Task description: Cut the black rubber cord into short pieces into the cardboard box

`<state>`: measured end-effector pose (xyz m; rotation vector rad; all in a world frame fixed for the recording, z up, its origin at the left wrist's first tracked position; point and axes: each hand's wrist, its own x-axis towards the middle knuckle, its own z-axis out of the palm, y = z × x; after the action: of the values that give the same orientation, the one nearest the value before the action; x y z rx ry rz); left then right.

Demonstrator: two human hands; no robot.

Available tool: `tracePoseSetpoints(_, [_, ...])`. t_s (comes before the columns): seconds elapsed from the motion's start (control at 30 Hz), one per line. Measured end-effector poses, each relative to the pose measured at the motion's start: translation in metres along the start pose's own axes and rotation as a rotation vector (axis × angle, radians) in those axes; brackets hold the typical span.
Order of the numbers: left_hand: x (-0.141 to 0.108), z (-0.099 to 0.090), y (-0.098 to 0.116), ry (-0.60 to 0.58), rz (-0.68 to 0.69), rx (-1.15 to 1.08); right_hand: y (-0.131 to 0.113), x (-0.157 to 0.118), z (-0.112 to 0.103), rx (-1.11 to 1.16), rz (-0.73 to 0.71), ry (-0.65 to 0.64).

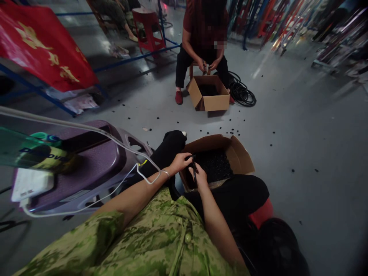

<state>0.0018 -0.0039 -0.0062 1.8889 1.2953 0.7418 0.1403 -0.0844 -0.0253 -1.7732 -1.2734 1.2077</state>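
Note:
My left hand [179, 162] is closed on a short piece of black cord or tubing [189, 156], pinched near its end. Beside it, my right hand [201, 178] wraps round a slim dark tool [194, 167], which looks like scissors or cutters but is too dark to be sure. The tool's tip meets the black piece. Both hands are over the near left side of an open cardboard box [243, 155] between my legs. Small black pieces [214, 165] fill its bottom.
Opposite me a seated person [205, 38] works over another cardboard box [217, 102], beside a coil of black tubing [244, 92]. Black bits litter the grey floor [316, 134]. A purple stool [94, 165] stands left, holding a white device [31, 184] whose white cable [115, 142] crosses my left forearm.

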Motion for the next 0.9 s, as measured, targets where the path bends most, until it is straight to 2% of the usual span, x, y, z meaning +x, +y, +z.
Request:
tracePoseSetpoints(0.27, [0.0,-0.001,0.0,-0.027,-0.02,-0.008,-0.008,0.0,-0.002,-0.05,0.032,-0.033])
tracePoseSetpoints(0.63, [-0.002,-0.003,-0.002,-0.088,-0.006,0.024,-0.029,-0.008,-0.008,-0.291,0.102,-0.021])
tracePoseSetpoints(0.9, [-0.002,0.0,-0.003,-0.181,0.035,0.108,-0.027,-0.007,-0.005,-0.294,0.133,-0.003])
